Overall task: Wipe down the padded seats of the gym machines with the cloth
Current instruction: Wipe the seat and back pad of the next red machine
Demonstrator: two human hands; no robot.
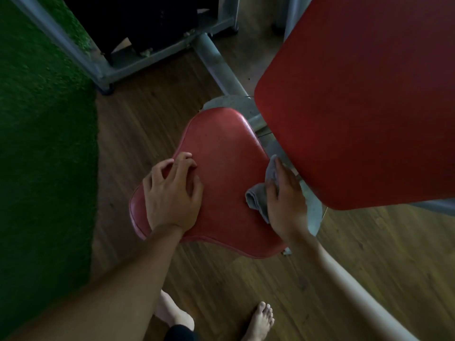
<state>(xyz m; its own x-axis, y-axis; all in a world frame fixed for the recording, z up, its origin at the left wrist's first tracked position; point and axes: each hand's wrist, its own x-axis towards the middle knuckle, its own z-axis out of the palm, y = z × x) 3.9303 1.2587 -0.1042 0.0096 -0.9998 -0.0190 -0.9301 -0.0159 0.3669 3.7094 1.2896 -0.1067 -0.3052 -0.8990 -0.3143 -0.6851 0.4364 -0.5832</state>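
A red padded seat of a gym machine fills the middle of the head view. My left hand rests on its left side, fingers loosely bent with the tips on the pad, holding nothing. My right hand presses a grey cloth flat against the seat's right edge, fingers fairly straight over the cloth. A larger red back pad hangs above and to the right, hiding part of the seat's far right side.
The machine's grey metal frame runs behind the seat to a dark weight stack. Green artificial turf covers the floor at the left. Wooden flooring lies under the seat, with my bare feet at the bottom.
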